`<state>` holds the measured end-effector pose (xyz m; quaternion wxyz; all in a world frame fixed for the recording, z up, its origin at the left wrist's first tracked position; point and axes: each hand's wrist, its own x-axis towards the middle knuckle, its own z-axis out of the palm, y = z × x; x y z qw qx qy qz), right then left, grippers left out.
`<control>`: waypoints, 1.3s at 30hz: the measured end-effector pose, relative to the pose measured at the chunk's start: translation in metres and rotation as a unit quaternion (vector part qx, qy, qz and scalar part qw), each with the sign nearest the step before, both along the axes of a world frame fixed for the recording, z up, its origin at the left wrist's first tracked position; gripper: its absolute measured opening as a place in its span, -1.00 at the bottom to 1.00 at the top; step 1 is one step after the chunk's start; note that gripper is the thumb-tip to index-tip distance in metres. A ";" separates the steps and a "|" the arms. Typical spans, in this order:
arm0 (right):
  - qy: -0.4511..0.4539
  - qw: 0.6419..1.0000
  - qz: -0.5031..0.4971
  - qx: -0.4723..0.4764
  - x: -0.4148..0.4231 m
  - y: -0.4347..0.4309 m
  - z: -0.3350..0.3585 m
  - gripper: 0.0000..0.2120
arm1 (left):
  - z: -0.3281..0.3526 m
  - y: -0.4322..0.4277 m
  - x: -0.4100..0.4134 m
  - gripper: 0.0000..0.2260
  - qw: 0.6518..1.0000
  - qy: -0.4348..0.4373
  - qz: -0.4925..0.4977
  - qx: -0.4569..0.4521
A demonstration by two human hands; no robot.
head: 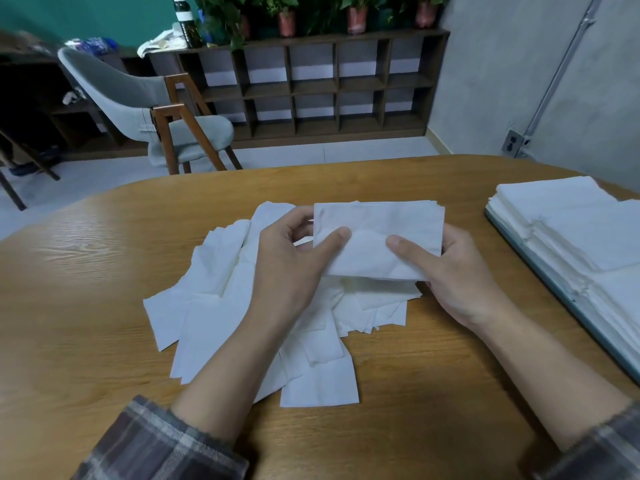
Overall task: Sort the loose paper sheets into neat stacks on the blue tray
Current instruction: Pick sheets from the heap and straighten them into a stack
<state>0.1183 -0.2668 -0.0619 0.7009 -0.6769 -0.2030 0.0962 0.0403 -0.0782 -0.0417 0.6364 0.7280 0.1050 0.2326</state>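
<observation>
Head view: folded white sheet (377,233) lifted just above far right part of loose pile (221,306), off the table, long edge roughly level. Several layered edges visible at its top right corner; cannot tell how many sheets.

Left hand (291,265) gripping left end of sheet, directly over middle of pile: thumb flat on near face, remaining fingers curled round behind. Right hand (457,271) gripping right end, just past right edge of pile: thumb pressed on near face, fingers tucked under and behind, mostly hidden. Thumb tips close together, not touching.

Pile itself spread flat on wooden table (104,271), sheets overlapping at mixed angles, some creased, corners fanning out toward near and left sides.

Blue tray (577,304) well to right of pile, apart from it, only partly in frame. Squared white stacks (568,209) sitting on tray, side by side, edges aligned.

Plaid sleeves (156,445) nearer than pile, at bottom corners, forearms bare.

Beyond pile, off the table: grey chair (138,98) with wooden legs far left, dark cubby shelf (311,84) straight behind, potted plants (287,15) and dark bottle (185,22) on top of shelf.
</observation>
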 end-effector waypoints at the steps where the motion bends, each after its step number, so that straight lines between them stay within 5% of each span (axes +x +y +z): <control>1: -0.009 1.000 -0.004 -0.001 0.000 0.000 -0.001 -0.75 | -0.001 0.000 0.001 -0.87 1.000 0.001 0.004 0.007; 5: -0.031 0.999 0.007 0.016 0.001 0.000 0.000 -0.63 | -0.009 0.001 0.003 -0.70 0.996 -0.020 0.040 0.073; 9: -0.024 0.996 0.051 0.074 0.004 -0.004 0.003 -0.34 | -0.006 0.000 0.002 -0.28 0.997 0.003 -0.009 0.078; 13: -0.066 0.996 0.021 0.054 0.009 -0.004 0.002 -0.20 | -0.008 0.002 0.000 -0.27 0.994 0.023 -0.065 0.085; 16: -0.024 0.994 0.070 0.075 0.011 -0.009 0.003 -0.29 | -0.009 0.005 0.001 -0.29 0.993 0.013 -0.058 0.107; 19: 0.021 0.989 0.131 0.069 0.012 -0.013 0.005 -0.61 | -0.011 0.003 0.003 -0.28 0.985 0.017 -0.061 0.160; 22: -0.052 0.997 0.039 -0.038 0.015 -0.013 -0.001 -0.70 | -0.016 -0.003 0.003 -0.24 0.968 -0.018 -0.023 0.248; 25: -0.092 0.991 -0.051 -0.079 0.019 -0.013 -0.005 -0.69 | -0.023 0.000 0.005 -0.46 0.910 -0.090 -0.008 0.405; 30: -0.087 0.990 -0.089 -0.067 0.022 -0.015 -0.007 -0.65 | -0.036 0.001 0.007 -0.76 0.848 0.002 -0.188 0.495; 35: -0.102 0.987 -0.094 -0.081 0.019 -0.013 -0.007 -0.66 | -0.040 0.002 0.009 -0.89 0.851 -0.002 -0.162 0.499; 39: -0.114 0.987 -0.080 -0.081 0.019 -0.013 -0.004 -0.64 | -0.036 0.003 0.006 -0.89 0.895 0.010 -0.157 0.417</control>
